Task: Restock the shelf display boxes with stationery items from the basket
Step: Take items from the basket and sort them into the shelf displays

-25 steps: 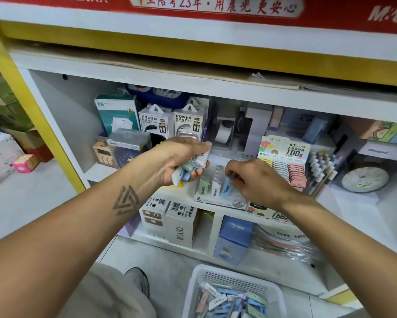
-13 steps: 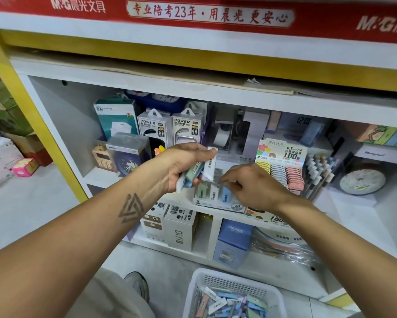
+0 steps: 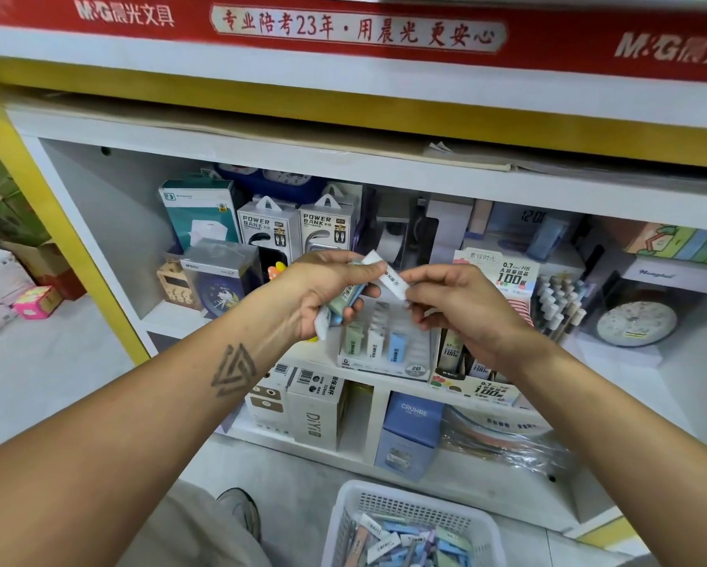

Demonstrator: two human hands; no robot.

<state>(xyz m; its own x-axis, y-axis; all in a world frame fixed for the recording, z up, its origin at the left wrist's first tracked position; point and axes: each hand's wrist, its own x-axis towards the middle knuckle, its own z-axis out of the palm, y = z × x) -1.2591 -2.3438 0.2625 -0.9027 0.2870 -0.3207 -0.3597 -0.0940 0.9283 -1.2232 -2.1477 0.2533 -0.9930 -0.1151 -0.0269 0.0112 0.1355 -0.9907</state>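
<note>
Left hand (image 3: 327,288) grips a few erasers (image 3: 345,298); right hand (image 3: 462,304) pinches one white eraser (image 3: 390,278) beside them, above a display box (image 3: 384,364) marked "2B" holding three upright erasers

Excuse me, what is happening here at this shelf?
A person is restocking a display box on the shelf with small stationery packs. The left hand holds a bunch of packs. The right hand pinches one white pack from that bunch. The box holds only a few packs so far. A basket on the floor below holds many more.
</note>
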